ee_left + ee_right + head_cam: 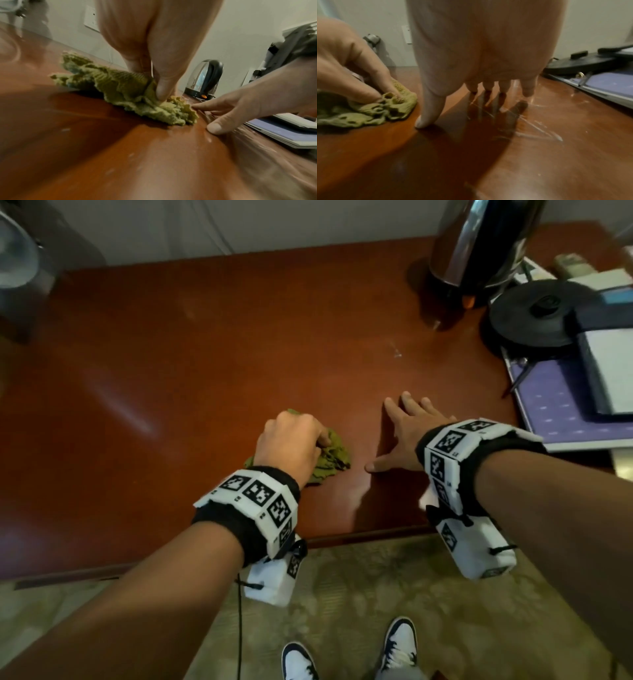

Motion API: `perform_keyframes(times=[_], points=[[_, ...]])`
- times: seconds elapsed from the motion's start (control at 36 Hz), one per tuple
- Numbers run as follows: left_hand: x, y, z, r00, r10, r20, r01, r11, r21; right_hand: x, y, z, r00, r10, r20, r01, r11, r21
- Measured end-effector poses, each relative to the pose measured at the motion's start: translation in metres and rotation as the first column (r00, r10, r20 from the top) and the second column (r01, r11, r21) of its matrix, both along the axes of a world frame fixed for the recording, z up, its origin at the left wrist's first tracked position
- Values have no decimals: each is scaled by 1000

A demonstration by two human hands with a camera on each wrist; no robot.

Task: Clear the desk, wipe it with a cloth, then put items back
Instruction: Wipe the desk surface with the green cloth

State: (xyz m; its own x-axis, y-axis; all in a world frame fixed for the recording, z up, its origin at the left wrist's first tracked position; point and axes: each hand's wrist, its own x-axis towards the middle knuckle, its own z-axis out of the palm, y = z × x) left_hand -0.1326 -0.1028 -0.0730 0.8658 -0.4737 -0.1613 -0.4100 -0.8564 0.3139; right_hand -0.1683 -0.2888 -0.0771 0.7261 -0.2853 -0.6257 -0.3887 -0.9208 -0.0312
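A crumpled olive-green cloth (334,455) (123,86) (368,112) lies on the reddish-brown desk (205,354) near its front edge. My left hand (291,445) (154,67) grips the cloth from above with curled fingers and thumb, pressing it onto the wood. Just right of it, my right hand (404,433) (479,67) rests flat on the desk with straight, spread fingers (528,90), holding nothing. Its thumb tip sits a short gap from the cloth's right edge.
A steel kettle (479,251) stands at the back right, its black base (534,316) beside it. Papers and a purple mat (555,405) lie along the right edge. A grey object (20,268) stands at the back left. Pale smears (539,128) mark the wood.
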Motion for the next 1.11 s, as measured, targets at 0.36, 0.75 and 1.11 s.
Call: perform_keyframes(times=[0.36,0.75,1.11], points=[[48,-106,4,996,-18,83,12,997,77,24,-50,-10,997,-69,29,66,993,101],[113,-208,5,982,-87,170,66,989,130,25,-55,-13,995,-98,-6,97,977,190],[46,-130,8,972,-188,140,145,952,271,23,-57,-11,997,-77,24,71,977,201]])
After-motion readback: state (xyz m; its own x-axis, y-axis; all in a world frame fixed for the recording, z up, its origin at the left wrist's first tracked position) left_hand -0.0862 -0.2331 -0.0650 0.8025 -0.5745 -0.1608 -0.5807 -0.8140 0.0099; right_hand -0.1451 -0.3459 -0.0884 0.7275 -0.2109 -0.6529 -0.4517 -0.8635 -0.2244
